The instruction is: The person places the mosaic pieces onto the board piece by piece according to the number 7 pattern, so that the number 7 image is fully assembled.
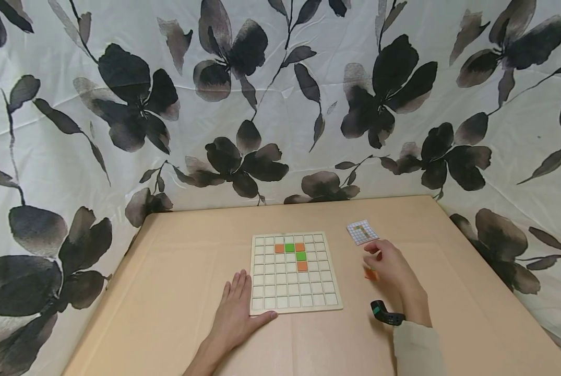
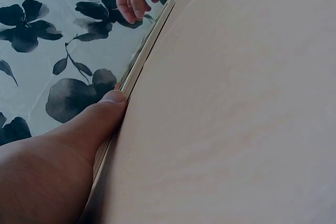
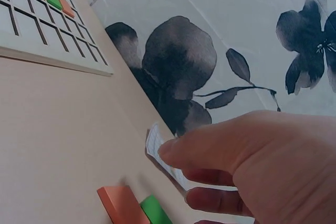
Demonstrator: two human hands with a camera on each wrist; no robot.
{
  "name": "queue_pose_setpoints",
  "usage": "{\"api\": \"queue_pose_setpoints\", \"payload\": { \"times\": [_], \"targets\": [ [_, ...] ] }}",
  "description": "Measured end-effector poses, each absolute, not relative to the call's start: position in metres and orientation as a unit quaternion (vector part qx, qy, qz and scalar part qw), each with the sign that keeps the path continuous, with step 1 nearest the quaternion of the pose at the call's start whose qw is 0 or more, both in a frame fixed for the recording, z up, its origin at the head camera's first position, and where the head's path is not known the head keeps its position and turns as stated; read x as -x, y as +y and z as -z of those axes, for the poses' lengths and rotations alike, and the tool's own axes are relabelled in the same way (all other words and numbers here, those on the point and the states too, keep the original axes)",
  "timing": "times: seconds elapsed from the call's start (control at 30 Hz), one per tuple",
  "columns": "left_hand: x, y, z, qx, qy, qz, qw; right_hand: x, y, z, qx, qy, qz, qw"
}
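Note:
A white square grid board (image 1: pixel 289 304) lies on the table, with several orange and green square tiles (image 1: pixel 289 247) in cells near its top. My left hand (image 1: pixel 235 316) rests flat at the board's lower left corner, fingers along the left side and thumb against the near edge. To the right of the board, my right hand (image 1: pixel 393 269) hovers with fingers loosely bent and nothing visible in them. Just beyond its fingertips lies a small printed grid card (image 1: pixel 361 231). Beneath this hand are a loose orange tile (image 1: pixel 370 274) and, in the right wrist view, a green tile (image 3: pixel 155 209).
The light brown table (image 1: pixel 191 250) ends at a far edge close behind the board and card. A white cloth with dark flowers (image 1: pixel 308 172) hangs behind it. On the right wrist sits a black band (image 1: pixel 386 314).

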State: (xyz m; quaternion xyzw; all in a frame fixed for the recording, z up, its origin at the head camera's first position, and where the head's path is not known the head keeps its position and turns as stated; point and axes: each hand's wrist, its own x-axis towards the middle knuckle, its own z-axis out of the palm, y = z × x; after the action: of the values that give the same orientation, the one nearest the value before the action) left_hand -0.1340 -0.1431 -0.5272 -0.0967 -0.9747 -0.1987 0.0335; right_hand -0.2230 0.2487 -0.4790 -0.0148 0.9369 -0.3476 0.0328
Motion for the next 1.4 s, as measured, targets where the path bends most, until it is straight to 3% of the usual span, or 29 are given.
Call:
{"api": "queue_pose_setpoints", "payload": {
  "times": [1.4],
  "targets": [
    [0.133,-0.143,0.527,0.096,-0.974,0.200,0.037,0.221,0.268,0.487,0.025,0.938,0.336,0.085]
  ]
}}
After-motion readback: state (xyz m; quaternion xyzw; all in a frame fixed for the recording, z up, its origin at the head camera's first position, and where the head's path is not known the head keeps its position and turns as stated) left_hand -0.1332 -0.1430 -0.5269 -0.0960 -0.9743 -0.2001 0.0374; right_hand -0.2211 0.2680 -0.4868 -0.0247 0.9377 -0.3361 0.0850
